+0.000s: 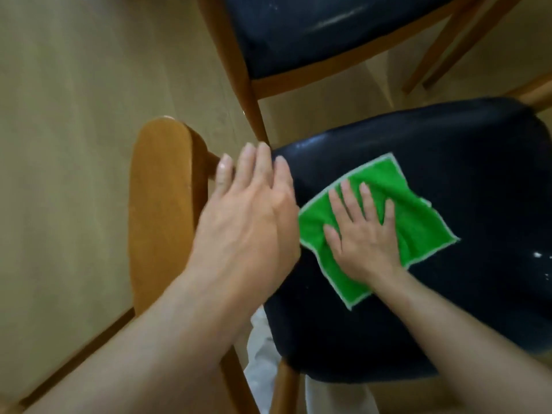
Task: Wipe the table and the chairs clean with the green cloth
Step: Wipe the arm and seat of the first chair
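A green cloth (415, 216) with a pale hem lies flat on the dark seat (466, 162) of the near wooden chair. My right hand (363, 234) presses on the cloth with straight, spread fingers. My left hand (251, 213) is held flat with straight fingers above the seat's left edge, beside the chair's wooden backrest (161, 204); whether it touches anything I cannot tell. White specks dot the seat at the right (537, 254).
A second wooden chair with a dark seat (313, 28) stands just beyond, its leg (257, 115) close to the near chair. Pale wood floor (74, 115) spreads to the left. A white garment (263, 354) shows below the seat.
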Action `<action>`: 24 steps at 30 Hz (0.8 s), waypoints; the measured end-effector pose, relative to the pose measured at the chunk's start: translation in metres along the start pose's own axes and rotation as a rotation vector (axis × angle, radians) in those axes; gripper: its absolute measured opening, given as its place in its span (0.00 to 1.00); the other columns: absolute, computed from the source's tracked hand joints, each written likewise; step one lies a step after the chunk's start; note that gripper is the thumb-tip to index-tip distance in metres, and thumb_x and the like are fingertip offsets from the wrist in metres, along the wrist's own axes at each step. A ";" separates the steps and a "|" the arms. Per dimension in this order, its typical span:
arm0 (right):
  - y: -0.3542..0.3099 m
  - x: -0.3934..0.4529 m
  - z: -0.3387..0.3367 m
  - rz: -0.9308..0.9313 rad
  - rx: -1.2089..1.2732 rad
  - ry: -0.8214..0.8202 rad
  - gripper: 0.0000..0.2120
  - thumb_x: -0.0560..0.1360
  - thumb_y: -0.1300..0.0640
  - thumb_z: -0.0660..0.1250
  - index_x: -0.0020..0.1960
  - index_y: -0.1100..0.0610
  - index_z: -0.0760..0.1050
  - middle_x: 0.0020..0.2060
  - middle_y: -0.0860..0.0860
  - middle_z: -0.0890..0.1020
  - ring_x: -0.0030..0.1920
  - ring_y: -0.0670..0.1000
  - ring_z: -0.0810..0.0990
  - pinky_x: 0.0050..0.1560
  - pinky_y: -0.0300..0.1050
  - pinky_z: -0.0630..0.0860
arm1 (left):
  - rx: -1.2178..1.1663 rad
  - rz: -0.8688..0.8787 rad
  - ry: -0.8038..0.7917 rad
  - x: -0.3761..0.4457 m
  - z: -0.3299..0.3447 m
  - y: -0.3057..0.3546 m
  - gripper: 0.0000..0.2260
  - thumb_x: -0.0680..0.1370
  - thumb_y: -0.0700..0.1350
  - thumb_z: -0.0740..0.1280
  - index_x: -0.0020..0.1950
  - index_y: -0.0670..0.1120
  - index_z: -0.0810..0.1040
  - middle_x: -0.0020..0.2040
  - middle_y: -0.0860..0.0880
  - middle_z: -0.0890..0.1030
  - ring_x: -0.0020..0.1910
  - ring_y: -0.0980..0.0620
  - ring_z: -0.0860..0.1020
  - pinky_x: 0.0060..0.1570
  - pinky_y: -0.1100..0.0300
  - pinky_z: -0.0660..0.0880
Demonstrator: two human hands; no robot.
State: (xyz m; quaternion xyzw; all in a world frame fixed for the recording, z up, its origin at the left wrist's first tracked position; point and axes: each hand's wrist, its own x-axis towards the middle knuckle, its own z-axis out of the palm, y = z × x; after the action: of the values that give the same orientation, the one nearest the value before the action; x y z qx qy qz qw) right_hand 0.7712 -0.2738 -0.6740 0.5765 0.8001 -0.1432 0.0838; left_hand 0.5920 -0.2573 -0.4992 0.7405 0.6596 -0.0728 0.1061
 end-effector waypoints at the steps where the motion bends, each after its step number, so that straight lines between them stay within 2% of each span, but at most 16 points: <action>1: -0.007 0.018 -0.004 0.078 0.017 0.020 0.32 0.78 0.41 0.46 0.78 0.54 0.52 0.78 0.53 0.54 0.76 0.61 0.54 0.68 0.71 0.50 | 0.020 0.002 0.091 -0.007 -0.009 -0.008 0.28 0.78 0.45 0.63 0.76 0.40 0.58 0.76 0.38 0.58 0.76 0.41 0.54 0.69 0.46 0.44; 2: -0.019 0.029 -0.005 0.154 0.030 0.036 0.32 0.78 0.41 0.45 0.79 0.55 0.50 0.78 0.54 0.52 0.76 0.62 0.51 0.69 0.71 0.47 | 0.033 -0.030 0.159 -0.013 -0.015 -0.016 0.28 0.78 0.44 0.64 0.75 0.39 0.60 0.75 0.37 0.59 0.75 0.40 0.55 0.70 0.46 0.46; 4: -0.042 0.031 -0.002 0.186 0.027 0.056 0.33 0.79 0.41 0.43 0.79 0.57 0.47 0.78 0.58 0.50 0.77 0.63 0.49 0.70 0.71 0.43 | -0.008 -0.165 0.188 -0.020 -0.021 -0.030 0.29 0.78 0.44 0.62 0.76 0.39 0.57 0.76 0.37 0.55 0.76 0.41 0.51 0.71 0.47 0.43; 7: -0.057 -0.021 0.014 -0.077 -0.007 0.024 0.33 0.79 0.41 0.49 0.78 0.58 0.54 0.78 0.58 0.52 0.76 0.63 0.52 0.71 0.70 0.45 | -0.149 -0.295 0.187 -0.025 -0.020 -0.041 0.32 0.79 0.43 0.61 0.78 0.41 0.48 0.78 0.40 0.49 0.77 0.45 0.45 0.74 0.52 0.42; 10: -0.059 -0.087 0.032 -0.303 -0.026 -0.064 0.32 0.77 0.40 0.53 0.76 0.55 0.61 0.78 0.54 0.54 0.77 0.60 0.51 0.72 0.69 0.47 | -0.256 -0.327 0.258 -0.024 -0.016 -0.043 0.31 0.77 0.42 0.60 0.78 0.40 0.52 0.78 0.41 0.52 0.77 0.48 0.48 0.75 0.53 0.45; 12: -0.059 -0.104 0.034 -0.399 -0.029 -0.099 0.32 0.77 0.39 0.53 0.76 0.54 0.60 0.77 0.54 0.56 0.77 0.59 0.51 0.72 0.69 0.46 | -0.278 -0.334 0.293 -0.024 -0.014 -0.044 0.31 0.75 0.42 0.59 0.77 0.39 0.55 0.77 0.41 0.55 0.77 0.48 0.50 0.75 0.53 0.47; 14: -0.058 -0.087 0.028 -0.500 -0.022 -0.085 0.32 0.76 0.39 0.53 0.77 0.53 0.59 0.77 0.53 0.58 0.76 0.59 0.56 0.70 0.70 0.47 | -0.289 -0.327 0.318 -0.024 -0.011 -0.044 0.30 0.75 0.42 0.60 0.77 0.39 0.57 0.77 0.41 0.57 0.77 0.47 0.52 0.75 0.53 0.48; 15: -0.061 -0.069 0.022 -0.504 -0.018 -0.071 0.32 0.76 0.39 0.53 0.76 0.53 0.59 0.76 0.52 0.58 0.75 0.58 0.59 0.69 0.69 0.50 | -0.291 -0.326 0.326 -0.024 -0.009 -0.045 0.30 0.75 0.42 0.60 0.76 0.39 0.57 0.77 0.40 0.58 0.77 0.48 0.52 0.75 0.53 0.48; 17: -0.075 -0.014 0.007 -0.349 0.015 -0.019 0.32 0.77 0.41 0.52 0.77 0.54 0.58 0.76 0.52 0.58 0.74 0.58 0.63 0.69 0.69 0.55 | -0.285 -0.328 0.340 -0.023 -0.008 -0.046 0.30 0.74 0.41 0.61 0.76 0.38 0.58 0.76 0.40 0.58 0.76 0.48 0.52 0.74 0.52 0.49; 18: -0.086 0.018 0.000 -0.243 0.033 0.007 0.32 0.77 0.41 0.51 0.77 0.55 0.57 0.77 0.53 0.58 0.75 0.58 0.60 0.69 0.69 0.54 | -0.276 -0.326 0.347 -0.023 -0.007 -0.045 0.30 0.74 0.41 0.61 0.76 0.38 0.59 0.76 0.39 0.59 0.76 0.48 0.53 0.74 0.52 0.50; 21: -0.119 0.092 -0.016 -0.033 0.056 -0.046 0.33 0.79 0.41 0.49 0.79 0.56 0.49 0.78 0.55 0.51 0.77 0.59 0.48 0.70 0.71 0.43 | -0.247 -0.320 0.364 -0.021 -0.007 -0.045 0.29 0.74 0.41 0.61 0.75 0.37 0.61 0.75 0.39 0.61 0.76 0.45 0.56 0.74 0.49 0.53; 24: -0.130 0.093 -0.016 -0.020 0.029 -0.053 0.33 0.79 0.42 0.44 0.78 0.57 0.51 0.78 0.56 0.52 0.77 0.60 0.49 0.70 0.70 0.43 | -0.239 -0.326 0.350 -0.022 -0.008 -0.044 0.29 0.75 0.43 0.58 0.75 0.38 0.59 0.76 0.39 0.60 0.76 0.46 0.56 0.74 0.51 0.51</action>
State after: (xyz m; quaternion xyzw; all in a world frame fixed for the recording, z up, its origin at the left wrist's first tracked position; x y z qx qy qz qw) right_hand 0.6187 -0.2237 -0.6693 0.5658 0.8011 -0.1705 0.0951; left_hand 0.5460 -0.2717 -0.4891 0.6081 0.7823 0.1188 0.0639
